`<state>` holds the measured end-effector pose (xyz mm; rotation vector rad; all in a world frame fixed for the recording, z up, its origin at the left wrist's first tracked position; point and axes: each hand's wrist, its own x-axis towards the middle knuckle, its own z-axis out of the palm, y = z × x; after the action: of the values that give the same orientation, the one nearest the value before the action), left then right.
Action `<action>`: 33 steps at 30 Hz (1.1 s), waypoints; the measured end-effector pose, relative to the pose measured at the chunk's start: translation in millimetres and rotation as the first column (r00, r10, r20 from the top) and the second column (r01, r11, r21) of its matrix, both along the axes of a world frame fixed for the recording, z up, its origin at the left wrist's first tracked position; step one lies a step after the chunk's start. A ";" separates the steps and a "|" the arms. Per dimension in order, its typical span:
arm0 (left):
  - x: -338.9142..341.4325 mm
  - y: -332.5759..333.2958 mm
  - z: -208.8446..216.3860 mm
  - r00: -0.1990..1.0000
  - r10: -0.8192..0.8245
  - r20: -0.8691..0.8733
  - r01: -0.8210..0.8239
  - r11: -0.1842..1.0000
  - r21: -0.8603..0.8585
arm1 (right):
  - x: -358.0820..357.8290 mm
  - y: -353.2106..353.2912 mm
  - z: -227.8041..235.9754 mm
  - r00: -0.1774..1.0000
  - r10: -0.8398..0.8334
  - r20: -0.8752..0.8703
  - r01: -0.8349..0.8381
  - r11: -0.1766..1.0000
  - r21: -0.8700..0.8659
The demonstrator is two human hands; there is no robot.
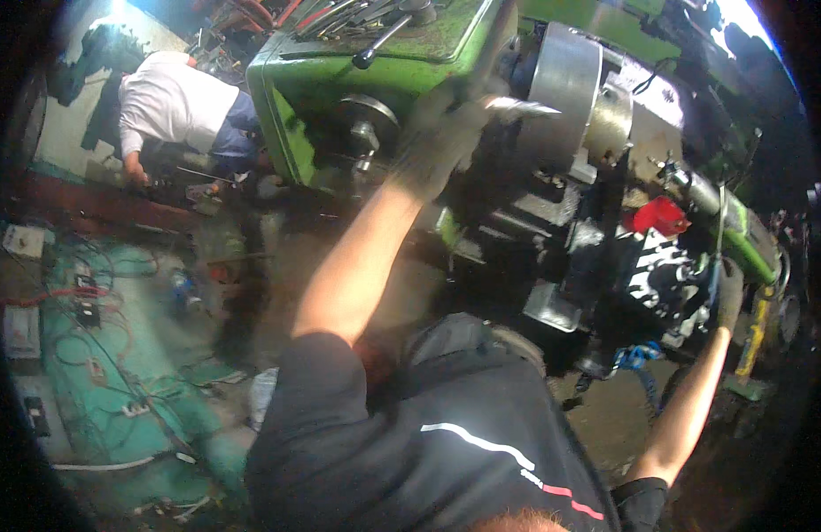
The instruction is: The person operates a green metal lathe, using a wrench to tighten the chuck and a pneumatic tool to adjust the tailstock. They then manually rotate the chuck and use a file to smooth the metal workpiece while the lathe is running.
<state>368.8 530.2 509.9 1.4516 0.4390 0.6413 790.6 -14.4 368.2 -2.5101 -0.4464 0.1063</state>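
My left hand (441, 142), in a dark glove, reaches up to the front corner of the green lathe headstock. From its fingers a shiny, spiral-fluted drill bit (524, 106) points right, in front of the big steel chuck (565, 93). A pale round metal piece (610, 124) sits at the right of the chuck. Far to the right, my right hand (729, 294), also gloved, is closed at the lower end of a long thin rod (721, 217), beside the tailstock (704, 193). Its fingers are partly in shadow.
A red cloth (660, 215) lies on the carriage by a striped plate (658, 266). Tools lie on the headstock top (446, 40) beside a lever (384, 44). Cables cross the green floor (118, 355) at left. Another person (175, 106) bends over at the far left.
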 end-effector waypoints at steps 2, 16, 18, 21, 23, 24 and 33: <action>-64.4 6.9 -36.8 0.996 -0.002 0.089 0.008 0.998 -0.070 | 5.9 -4.3 -7.6 0.992 -0.040 0.116 0.051 0.994 -0.092; -226.4 27.7 -379.8 0.816 0.197 -0.543 -0.571 0.420 -0.705 | 39.4 -40.3 -22.4 0.991 -0.125 -0.039 0.119 0.984 -0.133; -214.2 34.7 -397.4 0.807 0.196 -0.557 -0.582 0.425 -0.693 | 39.3 -41.2 -29.0 0.984 -0.134 -0.116 0.122 0.987 -0.104; -178.0 46.3 -425.6 0.808 0.159 -0.567 -0.569 0.458 -0.683 | 43.1 -70.7 -10.7 0.992 -0.123 -0.029 0.111 0.956 -0.270; -166.5 57.3 -436.0 0.769 0.158 -0.619 -0.600 0.510 -0.616 | 37.4 -60.8 -16.4 0.979 -0.155 0.130 0.181 0.959 -0.217; -161.2 62.8 -439.7 0.728 0.153 -0.669 -0.619 0.566 -0.544 | 31.3 -54.6 -16.9 0.963 -0.174 0.207 0.213 0.960 -0.184; -182.9 83.1 -440.2 0.286 0.516 -0.808 -0.334 0.844 0.420 | -27.5 4.2 10.0 0.974 -0.223 -0.049 0.218 0.973 -0.080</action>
<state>185.8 613.4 69.7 1.7828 1.7664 0.2108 763.2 -10.1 378.2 -2.6035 -0.1402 0.1099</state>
